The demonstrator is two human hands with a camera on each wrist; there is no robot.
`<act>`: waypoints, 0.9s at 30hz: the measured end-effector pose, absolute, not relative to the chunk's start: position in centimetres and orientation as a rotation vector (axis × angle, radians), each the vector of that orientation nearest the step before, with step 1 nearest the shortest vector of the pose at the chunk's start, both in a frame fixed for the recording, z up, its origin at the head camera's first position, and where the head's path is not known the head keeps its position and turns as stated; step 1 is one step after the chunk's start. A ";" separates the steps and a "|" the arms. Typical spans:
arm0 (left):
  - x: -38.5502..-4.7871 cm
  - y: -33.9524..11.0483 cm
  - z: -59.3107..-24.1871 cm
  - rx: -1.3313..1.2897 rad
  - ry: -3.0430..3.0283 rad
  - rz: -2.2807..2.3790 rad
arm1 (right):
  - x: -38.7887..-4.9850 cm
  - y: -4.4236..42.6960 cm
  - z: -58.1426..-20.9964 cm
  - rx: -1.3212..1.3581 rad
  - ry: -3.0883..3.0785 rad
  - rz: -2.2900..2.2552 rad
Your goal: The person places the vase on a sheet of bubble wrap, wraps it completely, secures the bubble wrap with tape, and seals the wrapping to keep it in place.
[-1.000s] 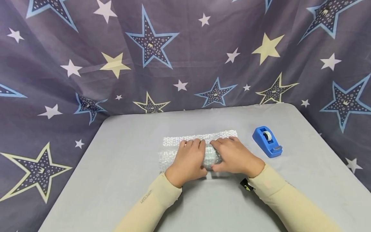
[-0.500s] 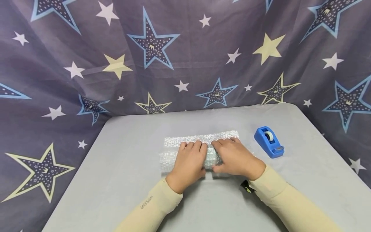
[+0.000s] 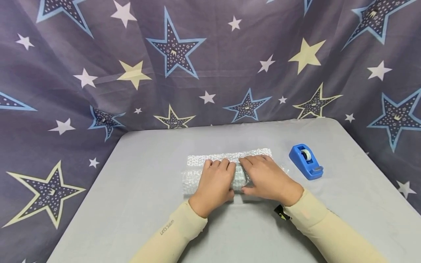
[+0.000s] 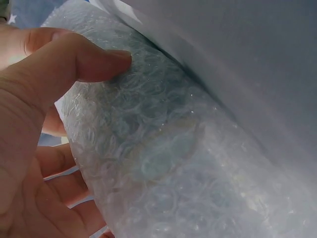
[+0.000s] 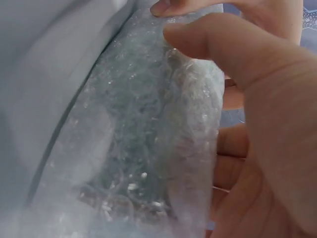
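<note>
A roll of clear bubble wrap [image 3: 191,181] lies across the middle of the table, its flat far strip [image 3: 210,159] stretched out behind it. Something pale green shows faintly through the layers; its kind is hidden. My left hand [image 3: 214,187] grips the roll from above, fingers over the far side and thumb near side. Just to the right, my right hand [image 3: 270,179] holds it the same way. In the left wrist view the left thumb [image 4: 101,64] presses on the bubble wrap [image 4: 163,153]. The right wrist view has the right thumb [image 5: 198,37] on the wrap [image 5: 129,114].
A blue tape dispenser [image 3: 306,161] with a roll of tape stands on the table, right of the wrap. The table [image 3: 148,164] has a light grey cover. A dark curtain [image 3: 210,54] with stars hangs behind it and at both sides.
Both hands keep their grip on the bubble wrap roll, with only slight finger shifts. The whole head view has moved a little, so everything appears slightly further right.
</note>
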State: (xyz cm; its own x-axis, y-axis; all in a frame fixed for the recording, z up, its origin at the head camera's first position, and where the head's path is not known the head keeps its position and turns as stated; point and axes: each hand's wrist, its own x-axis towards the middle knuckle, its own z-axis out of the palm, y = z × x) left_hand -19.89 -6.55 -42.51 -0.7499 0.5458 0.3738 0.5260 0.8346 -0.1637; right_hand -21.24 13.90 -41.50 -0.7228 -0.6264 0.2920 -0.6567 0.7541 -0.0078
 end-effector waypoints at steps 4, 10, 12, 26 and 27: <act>-19.9 -6.5 -42.3 -0.794 -2.608 0.064 | -21.2 13.9 -41.3 1.036 -2.622 0.112; -20.0 -6.3 -42.2 -0.774 -2.613 0.083 | -21.2 13.7 -41.3 0.993 -2.600 0.094; -20.1 -6.3 -42.1 -0.772 -2.617 0.086 | -21.2 13.6 -41.4 0.983 -2.603 0.099; -20.6 -6.0 -41.8 -0.773 -2.657 0.107 | -21.5 13.5 -41.9 0.949 -2.599 0.074; -20.6 -6.0 -41.9 -0.776 -2.656 0.105 | -21.5 13.5 -41.9 0.945 -2.600 0.072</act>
State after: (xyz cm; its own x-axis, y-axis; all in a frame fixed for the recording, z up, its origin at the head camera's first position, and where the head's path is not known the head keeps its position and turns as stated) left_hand -20.59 -5.98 -41.85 -0.7800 0.5327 0.3284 0.5050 0.8457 -0.1725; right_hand -21.47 13.48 -41.95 -0.7055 -0.6098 0.3611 -0.6290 0.7736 0.0775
